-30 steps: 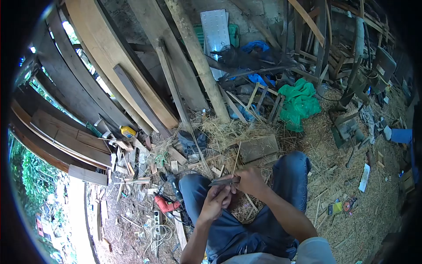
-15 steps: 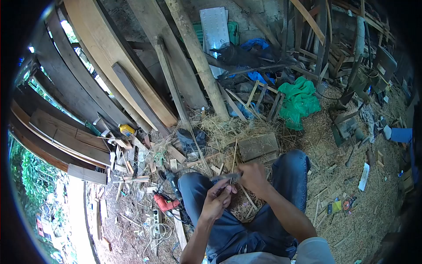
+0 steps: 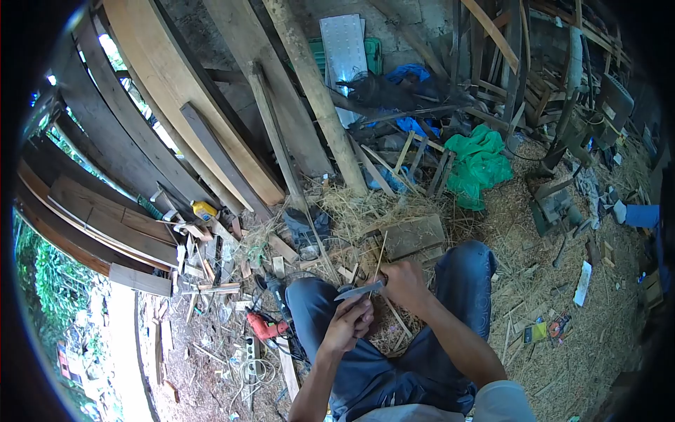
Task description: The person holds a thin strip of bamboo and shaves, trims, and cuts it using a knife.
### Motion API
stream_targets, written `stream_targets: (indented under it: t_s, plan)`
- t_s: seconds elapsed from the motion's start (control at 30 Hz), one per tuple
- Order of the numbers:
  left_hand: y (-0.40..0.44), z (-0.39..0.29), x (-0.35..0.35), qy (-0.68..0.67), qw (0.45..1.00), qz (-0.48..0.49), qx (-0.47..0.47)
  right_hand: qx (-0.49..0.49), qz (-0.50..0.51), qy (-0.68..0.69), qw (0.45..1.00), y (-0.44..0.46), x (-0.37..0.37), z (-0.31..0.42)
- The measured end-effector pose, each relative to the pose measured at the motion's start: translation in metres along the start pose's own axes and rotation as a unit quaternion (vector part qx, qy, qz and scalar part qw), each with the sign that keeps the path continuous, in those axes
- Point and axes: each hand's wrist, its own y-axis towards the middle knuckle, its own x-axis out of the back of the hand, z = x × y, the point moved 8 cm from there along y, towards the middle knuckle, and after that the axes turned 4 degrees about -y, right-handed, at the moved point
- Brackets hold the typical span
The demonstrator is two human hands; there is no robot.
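Observation:
My right hand (image 3: 406, 283) is closed around the handle of a knife, whose grey blade (image 3: 359, 290) points left across the top of my left hand. A thin wooden stick (image 3: 382, 253) rises from between my hands and leans slightly right at its upper end. My left hand (image 3: 350, 321) is closed on the lower part of this stick, just below the blade. Both hands are in front of my lap, between my bent knees. How the blade's edge meets the stick is too small to make out.
A red power drill (image 3: 266, 325) lies left of my knee, near a power strip (image 3: 252, 352) and coiled cable. A wooden block (image 3: 413, 236) lies ahead. Planks (image 3: 190, 105) lean at the left, and a green plastic sheet (image 3: 478, 165) lies further off. Shavings cover the ground.
The knife has turned so its blade shows more broadly and slants down to the left. The stick's upper end has shifted a little right. My left hand stays nearly in place.

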Motion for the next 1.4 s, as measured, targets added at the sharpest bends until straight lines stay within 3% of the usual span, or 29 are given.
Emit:
stream_targets:
  t_s: [0.1,0.17,0.3,0.47,0.6,0.7,0.77,1.0,1.1,1.17,1.3,1.4]
  plan:
    - [-0.002,-0.004,-0.007,-0.046,0.999,0.016,-0.006,-0.014,-0.002,-0.031,0.999,0.002,0.004,-0.007]
    - [-0.006,-0.007,-0.013,-0.035,0.998,0.042,-0.008,-0.095,-0.004,0.018,0.995,0.006,0.01,-0.028]
    - [-0.006,-0.005,-0.012,-0.01,0.998,0.06,-0.002,-0.088,-0.011,-0.025,0.996,0.01,0.008,-0.042]
    - [-0.02,-0.002,-0.018,0.009,0.995,0.096,0.01,-0.226,-0.072,-0.033,0.971,0.017,0.036,-0.084]
    - [-0.011,0.001,-0.008,-0.03,0.997,0.074,-0.007,-0.224,-0.099,-0.021,0.969,0.008,0.029,-0.075]
    - [-0.003,0.001,-0.005,-0.075,0.995,0.066,-0.002,-0.145,-0.09,0.049,0.984,-0.003,0.012,-0.044]
    - [0.001,0.002,-0.008,-0.087,0.995,0.043,0.015,0.048,-0.038,0.046,0.997,-0.007,-0.001,0.004]
    - [0.004,0.0,-0.008,-0.101,0.994,0.033,0.029,-0.016,-0.003,-0.016,1.0,0.004,-0.008,-0.005]
    - [0.002,-0.002,-0.006,-0.104,0.994,0.036,0.014,-0.056,-0.053,-0.038,0.996,0.009,-0.002,-0.028]
    - [-0.004,-0.002,-0.012,-0.099,0.993,0.054,0.024,-0.136,-0.088,-0.074,0.984,0.015,0.015,-0.046]
    - [-0.005,0.003,-0.015,-0.096,0.992,0.074,0.031,-0.142,-0.102,-0.079,0.981,0.016,0.025,-0.054]
    - [-0.004,0.006,-0.012,-0.092,0.992,0.073,0.037,-0.123,-0.051,-0.021,0.991,0.009,0.005,-0.05]
